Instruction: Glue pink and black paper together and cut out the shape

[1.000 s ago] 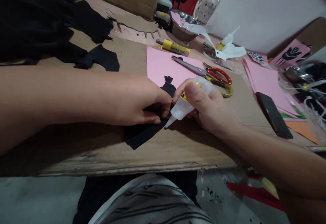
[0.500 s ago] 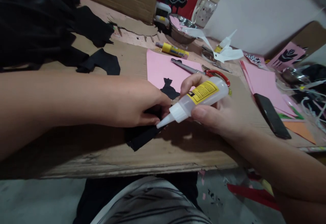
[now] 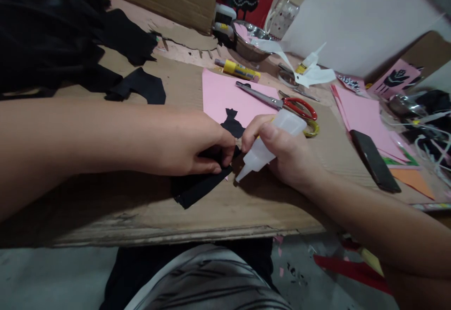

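Note:
My left hand (image 3: 207,148) is closed on a folded strip of black paper (image 3: 197,190), pressing it down on the cardboard near the front edge. My right hand (image 3: 285,150) grips a glue bottle (image 3: 260,152) of clear plastic with a white pointed nozzle. The nozzle tips downward just right of the strip, apart from it. Behind the hands, a black paper cutout (image 3: 232,123) lies partly on a pink sheet (image 3: 218,91). Red-handled scissors (image 3: 262,95) rest across that sheet, next to the right hand.
A yellow glue stick (image 3: 241,69) and a steel bowl (image 3: 248,49) sit farther back. Black paper scraps (image 3: 127,35) cover the left. To the right are a phone (image 3: 375,159), pink sheets (image 3: 359,112) and an orange paper (image 3: 414,183). The cardboard's front edge (image 3: 158,239) runs close to my body.
My right hand has turned the glue bottle, and its nozzle has moved right and slightly down, off the black strip. My left hand stays in place.

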{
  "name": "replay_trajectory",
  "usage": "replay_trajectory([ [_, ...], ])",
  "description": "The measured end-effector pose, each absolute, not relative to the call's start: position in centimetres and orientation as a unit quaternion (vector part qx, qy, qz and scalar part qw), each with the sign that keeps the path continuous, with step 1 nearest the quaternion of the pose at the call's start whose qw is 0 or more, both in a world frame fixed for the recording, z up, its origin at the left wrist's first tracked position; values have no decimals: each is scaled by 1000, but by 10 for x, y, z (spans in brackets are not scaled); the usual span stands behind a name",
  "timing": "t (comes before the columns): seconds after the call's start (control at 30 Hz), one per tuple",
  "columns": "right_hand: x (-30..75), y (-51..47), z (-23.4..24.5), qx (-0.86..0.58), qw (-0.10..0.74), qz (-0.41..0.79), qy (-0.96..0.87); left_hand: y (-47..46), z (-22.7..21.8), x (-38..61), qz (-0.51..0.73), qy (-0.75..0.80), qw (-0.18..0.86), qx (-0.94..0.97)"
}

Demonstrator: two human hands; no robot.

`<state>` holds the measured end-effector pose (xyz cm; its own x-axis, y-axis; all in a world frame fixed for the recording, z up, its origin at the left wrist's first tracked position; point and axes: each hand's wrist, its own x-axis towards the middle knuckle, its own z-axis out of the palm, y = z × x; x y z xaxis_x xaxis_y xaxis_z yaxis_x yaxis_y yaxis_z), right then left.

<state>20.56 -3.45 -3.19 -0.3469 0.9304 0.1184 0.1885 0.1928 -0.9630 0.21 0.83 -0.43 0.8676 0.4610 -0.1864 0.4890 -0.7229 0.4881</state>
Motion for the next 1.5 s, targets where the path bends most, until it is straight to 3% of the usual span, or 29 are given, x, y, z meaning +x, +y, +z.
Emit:
replay_trajectory([
  [0.7,201,-34,-30,-441,355,506,-651,7,-2,2,-19,254,273,928],
  [1.5,200,-35,-29,-432,374,493,-656,11,-7,3,-19,261,289,921],
])
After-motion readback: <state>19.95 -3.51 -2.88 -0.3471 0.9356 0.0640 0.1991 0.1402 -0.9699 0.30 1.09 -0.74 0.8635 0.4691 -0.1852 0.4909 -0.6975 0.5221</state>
